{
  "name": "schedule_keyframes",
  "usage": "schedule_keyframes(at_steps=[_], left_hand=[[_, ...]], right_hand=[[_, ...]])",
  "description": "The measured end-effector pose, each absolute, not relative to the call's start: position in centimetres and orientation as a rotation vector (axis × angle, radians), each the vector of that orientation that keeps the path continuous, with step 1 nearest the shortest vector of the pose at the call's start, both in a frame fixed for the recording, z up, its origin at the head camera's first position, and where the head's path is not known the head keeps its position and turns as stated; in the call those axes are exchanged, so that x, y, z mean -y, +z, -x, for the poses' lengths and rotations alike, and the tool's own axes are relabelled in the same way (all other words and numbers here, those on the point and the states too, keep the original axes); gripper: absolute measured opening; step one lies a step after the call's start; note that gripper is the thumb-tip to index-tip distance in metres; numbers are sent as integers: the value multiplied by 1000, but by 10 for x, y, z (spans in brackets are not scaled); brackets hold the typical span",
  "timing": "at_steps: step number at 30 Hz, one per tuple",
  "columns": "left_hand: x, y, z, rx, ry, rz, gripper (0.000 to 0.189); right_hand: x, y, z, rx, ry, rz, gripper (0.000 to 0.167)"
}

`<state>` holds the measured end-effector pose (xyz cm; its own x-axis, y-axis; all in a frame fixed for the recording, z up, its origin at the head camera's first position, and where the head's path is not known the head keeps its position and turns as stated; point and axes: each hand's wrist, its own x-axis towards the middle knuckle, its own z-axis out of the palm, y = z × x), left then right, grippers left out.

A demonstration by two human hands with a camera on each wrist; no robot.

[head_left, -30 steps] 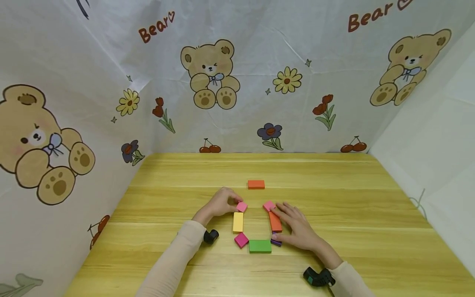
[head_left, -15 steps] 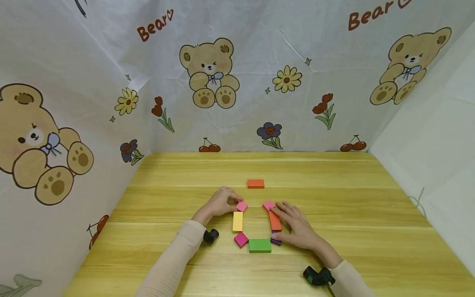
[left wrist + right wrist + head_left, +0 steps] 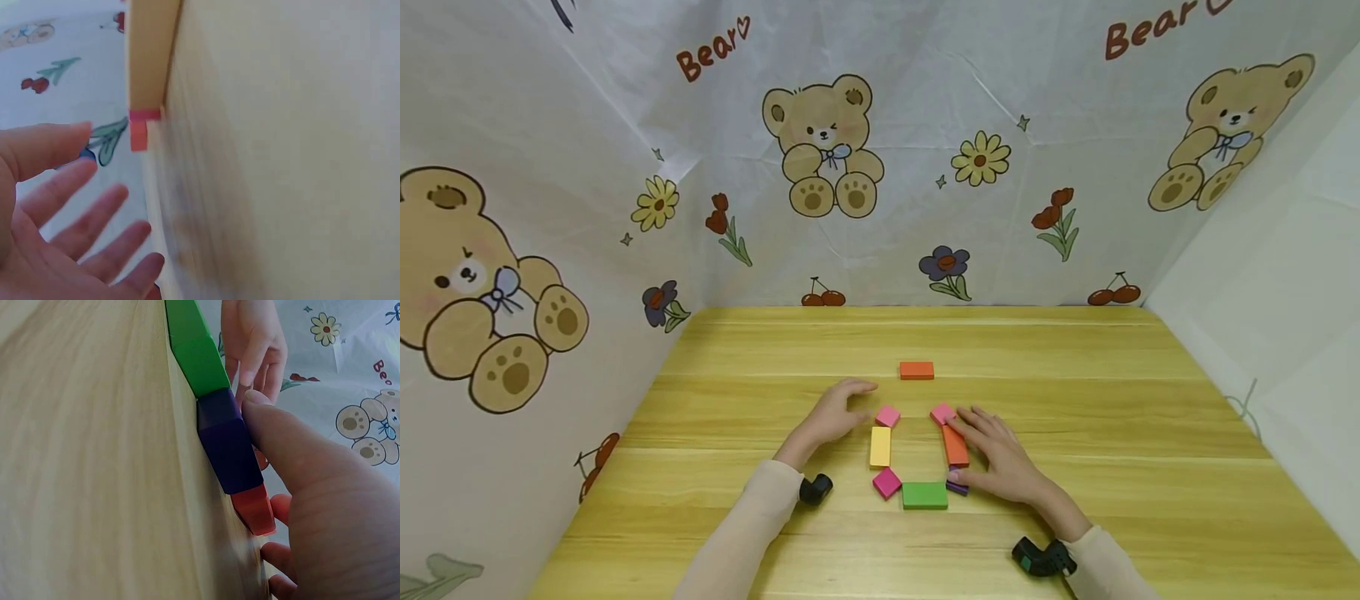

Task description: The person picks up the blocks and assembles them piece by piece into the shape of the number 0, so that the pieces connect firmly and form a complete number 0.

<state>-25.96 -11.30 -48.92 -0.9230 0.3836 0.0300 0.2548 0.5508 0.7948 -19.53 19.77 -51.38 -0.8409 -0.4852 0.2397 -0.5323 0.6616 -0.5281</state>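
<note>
Blocks form a ring on the table in the head view. My left hand [image 3: 829,415] is just left of the far-left pink block [image 3: 887,416], thumb and fingers spread and holding nothing. Below that block come a yellow block [image 3: 881,447], a magenta block [image 3: 887,483] and a green block [image 3: 924,496]. My right hand [image 3: 1003,458] rests along the ring's right side, its thumb against the purple block [image 3: 228,440]. Its fingertips reach the orange block [image 3: 955,448] and the far-right pink block [image 3: 942,414], partly covering both.
A separate orange block [image 3: 917,371] lies beyond the ring. The wooden table [image 3: 820,342] meets a hanging bear-print cloth [image 3: 902,233] at the back and left. Black devices [image 3: 1043,558] sit at both wrists.
My left hand has let go of the far-left pink block and drawn back to the left, its fingers spreading. The right hand and the blocks stay as they were.
</note>
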Motion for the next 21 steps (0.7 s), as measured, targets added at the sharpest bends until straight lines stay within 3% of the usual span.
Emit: schedule_keyframes(at_steps=[6, 12, 21], left_hand=[[114, -485, 229, -2527, 1441, -479, 65], [111, -485, 209, -2535, 1319, -584, 88], [113, -501, 208, -2633, 1099, -669, 98]], right_hand=[[-198, -515, 195, 2788, 937, -858, 79], [-198, -514, 196, 2788, 931, -857, 79], [-197, -513, 195, 2792, 925, -856, 79]])
